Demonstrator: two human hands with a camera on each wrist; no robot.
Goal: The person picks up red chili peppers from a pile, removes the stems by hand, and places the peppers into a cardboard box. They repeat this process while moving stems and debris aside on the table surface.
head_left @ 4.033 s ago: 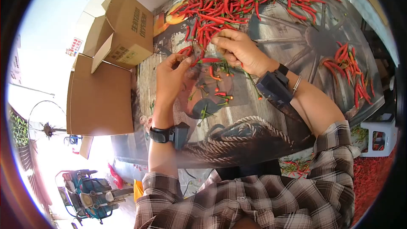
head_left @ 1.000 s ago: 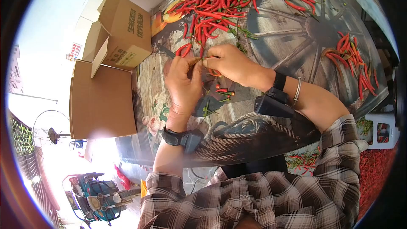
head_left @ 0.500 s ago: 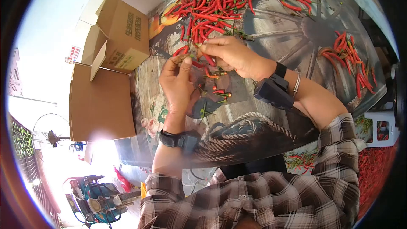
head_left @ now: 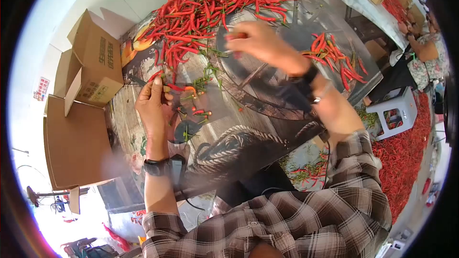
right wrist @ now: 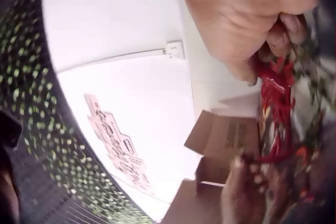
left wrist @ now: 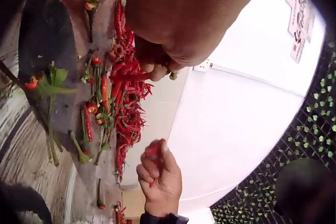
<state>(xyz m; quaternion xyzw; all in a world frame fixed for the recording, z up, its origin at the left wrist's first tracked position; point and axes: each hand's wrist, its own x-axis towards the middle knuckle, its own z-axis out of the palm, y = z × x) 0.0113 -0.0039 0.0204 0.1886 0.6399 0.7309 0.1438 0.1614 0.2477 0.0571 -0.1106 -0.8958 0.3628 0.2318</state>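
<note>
In the head view my left hand (head_left: pixel 154 110) pinches a red chili (head_left: pixel 177 87) over the table; the left wrist view shows this chili (left wrist: pixel 132 77), its green stem end (left wrist: pixel 173 76) beside the fingertips. My right hand (head_left: pixel 263 43), blurred, is raised to the right of it; its fingers curl round red chilies (left wrist: pixel 155 152), seen in the left wrist view. A large heap of red chilies (head_left: pixel 205 7) spreads along the far side, and a smaller pile (head_left: pixel 330 57) lies to the right. Green stems and red bits (head_left: pixel 201 112) are scattered beside my left hand.
An open cardboard box (head_left: pixel 98 69) stands at the left edge of the table (head_left: pixel 239 131). Right of the table are a white stool (head_left: pixel 399 110), a floor area covered in red chilies (head_left: pixel 401 162) and another person (head_left: pixel 430 50).
The head view has turned to the right. My right hand has moved away from my left, rightward toward the smaller pile. My left hand stays beside the scattered stems.
</note>
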